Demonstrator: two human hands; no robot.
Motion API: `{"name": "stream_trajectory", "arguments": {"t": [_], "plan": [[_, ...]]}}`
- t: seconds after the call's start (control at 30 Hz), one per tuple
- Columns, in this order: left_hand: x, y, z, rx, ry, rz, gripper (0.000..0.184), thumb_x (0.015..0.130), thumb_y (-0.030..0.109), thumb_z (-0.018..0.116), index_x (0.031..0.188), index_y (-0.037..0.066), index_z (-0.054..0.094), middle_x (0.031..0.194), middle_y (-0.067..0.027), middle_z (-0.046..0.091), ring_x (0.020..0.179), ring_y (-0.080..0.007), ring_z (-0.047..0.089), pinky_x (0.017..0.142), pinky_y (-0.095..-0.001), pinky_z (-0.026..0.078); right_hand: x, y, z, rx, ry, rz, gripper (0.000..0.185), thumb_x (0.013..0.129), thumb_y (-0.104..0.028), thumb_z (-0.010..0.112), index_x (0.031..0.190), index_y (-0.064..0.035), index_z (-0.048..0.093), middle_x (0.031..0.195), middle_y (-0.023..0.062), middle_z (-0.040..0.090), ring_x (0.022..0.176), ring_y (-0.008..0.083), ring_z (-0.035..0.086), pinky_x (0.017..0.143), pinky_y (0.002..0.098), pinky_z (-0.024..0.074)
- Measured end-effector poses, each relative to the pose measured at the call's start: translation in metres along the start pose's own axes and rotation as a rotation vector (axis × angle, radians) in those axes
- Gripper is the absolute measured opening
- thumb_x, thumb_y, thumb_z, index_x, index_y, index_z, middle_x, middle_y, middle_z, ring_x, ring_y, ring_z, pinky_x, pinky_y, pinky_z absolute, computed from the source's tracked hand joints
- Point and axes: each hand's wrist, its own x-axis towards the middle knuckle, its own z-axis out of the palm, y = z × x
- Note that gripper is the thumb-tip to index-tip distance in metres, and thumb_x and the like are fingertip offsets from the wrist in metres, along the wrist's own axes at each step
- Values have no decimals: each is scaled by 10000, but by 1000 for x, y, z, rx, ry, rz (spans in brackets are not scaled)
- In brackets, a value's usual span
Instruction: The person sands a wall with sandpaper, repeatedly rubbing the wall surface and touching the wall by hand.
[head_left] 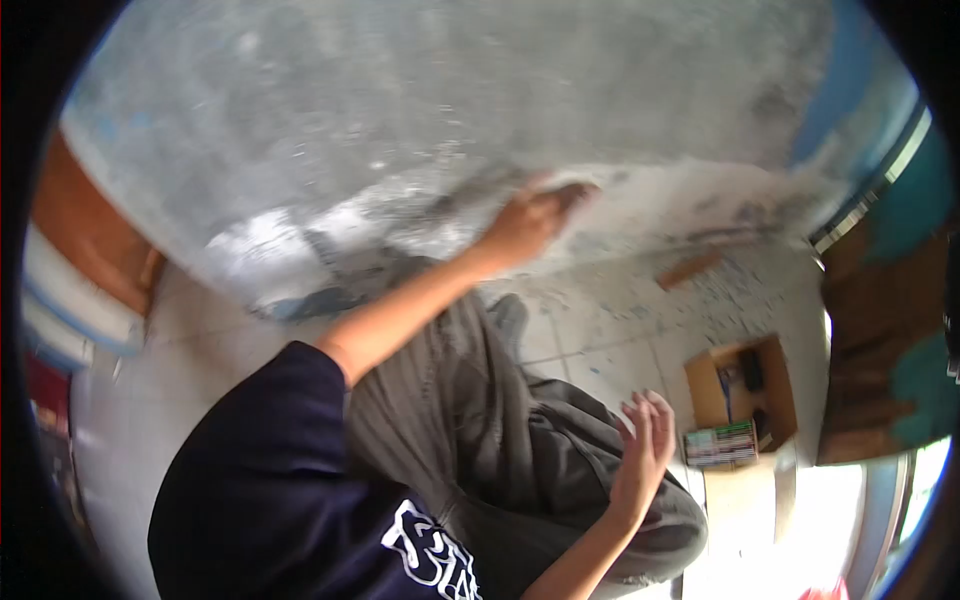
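My left hand [525, 225] reaches up to the lower part of a grey, patchy wall [560, 80]. Its fingers are closed and blurred by motion, and a small dark shape shows at their tips, too smeared to name. Around it the wall has white and grey worn patches. My right hand [645, 445] hovers by my bent knee, its fingers loosely curled and somewhat apart, with nothing visible in them. Dark grey trousers [450, 400] cover my folded legs on the floor.
Paint flakes [735, 295] litter the tiled floor [590, 345] along the wall's foot, near a brown strip [690, 268]. An open cardboard box [710, 385] with dark items stands at right. Beyond it hangs a brown and teal curtain [870, 340]. An orange-brown panel [95, 220] stands left.
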Motion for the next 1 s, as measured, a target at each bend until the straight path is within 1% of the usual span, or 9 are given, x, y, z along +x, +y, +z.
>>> {"name": "stream_trajectory", "arguments": {"t": [0.03,0.13,0.27,0.3,0.33,0.43,0.6,0.83,1.0], "plan": [[2,-7,2,95,-107,-9,511,850,4,424,1354,45,348,1204,-117,561,1096,-236,538,1058,-445,274,-5,-3,-7,-65,-1,-22,265,883,-193,559,1098,-39,544,1041,67,575,930,146,558,794,280,445],[16,-14,-5,452,-447,74,499,846,53,427,1342,46,370,1324,-104,456,1180,-225,473,1055,-430,282,-21,-16,-26,-132,17,74,266,878,-201,577,1091,-45,549,1021,60,577,931,133,550,811,263,434],[32,-31,28,379,-468,173,493,872,48,390,1361,95,357,1395,-28,382,1316,-126,296,1109,-447,153,-8,28,-46,42,36,-46,258,881,-210,590,1088,-59,555,862,-18,566,764,54,482,627,188,379],[40,-30,36,397,-469,184,495,876,60,383,1368,93,345,1400,-27,376,1318,-129,292,1115,-444,132,-3,37,-46,11,58,-65,257,883,-215,589,1086,-59,556,912,-23,550,796,50,493,658,196,392],[49,-27,51,359,-449,206,495,876,60,383,1368,93,345,1400,-27,376,1318,-129,292,1115,-444,132,1,39,-44,81,81,-51,246,870,-146,598,1066,-5,555,1020,50,571,867,105,558,718,213,440],[73,-30,76,349,-287,285,517,870,46,380,1381,90,320,1397,-48,380,1310,-139,307,1120,-443,99,5,41,-51,110,78,-80,244,869,-151,596,1069,-17,556,1040,47,554,877,113,559,725,220,441],[57,-23,58,294,-344,106,551,832,-13,382,1371,94,332,1379,-84,397,1290,-167,344,1112,-466,128,1,47,-59,125,36,-72,289,882,-192,588,1123,-41,533,1068,33,518,962,100,512,809,244,437],[5,-46,25,358,-392,146,562,830,2,427,1370,130,336,1384,-40,395,1288,-155,349,1109,-460,156,7,50,-51,31,-2,-117,287,885,-182,583,1127,-35,529,1089,34,516,952,93,510,806,233,418],[36,-41,80,300,-328,147,543,838,13,422,1364,127,349,1376,-43,403,1291,-156,343,1110,-456,159,-32,9,-52,108,4,-112,273,904,-171,550,1137,-38,501,1106,43,518,983,106,521,848,241,411]]}}
